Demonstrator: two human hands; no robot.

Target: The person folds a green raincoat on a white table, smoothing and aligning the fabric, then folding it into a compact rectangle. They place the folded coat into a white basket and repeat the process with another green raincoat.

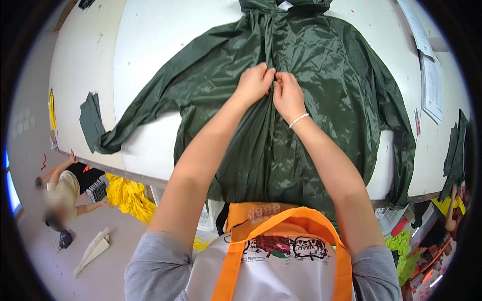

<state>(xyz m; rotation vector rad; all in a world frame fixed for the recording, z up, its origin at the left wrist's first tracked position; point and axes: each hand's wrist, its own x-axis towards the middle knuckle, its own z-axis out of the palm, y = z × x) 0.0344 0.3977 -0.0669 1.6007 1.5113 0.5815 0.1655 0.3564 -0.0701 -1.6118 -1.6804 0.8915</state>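
A dark green, shiny hooded raincoat [321, 65] lies spread on the white table, hood at the far edge and sleeves out to both sides. At the middle of its front, my left hand [255, 84] pinches the fabric along the front opening. My right hand [289, 95], with a white bead bracelet [299, 120] at the wrist, pinches the same opening just beside it. Both hands are closed, their fingertips nearly touching. Whether a snap or zipper lies between the fingers is hidden. The fabric below them gathers into folds.
The white table [145, 30] carries dark green cut pieces [90, 120] at left and paper sheets [431, 90] at right. Yellow fabric [128, 198] hangs below the left edge, near another person [65, 188]. Another person's arm [452, 208] shows at far right, by dark green fabric.
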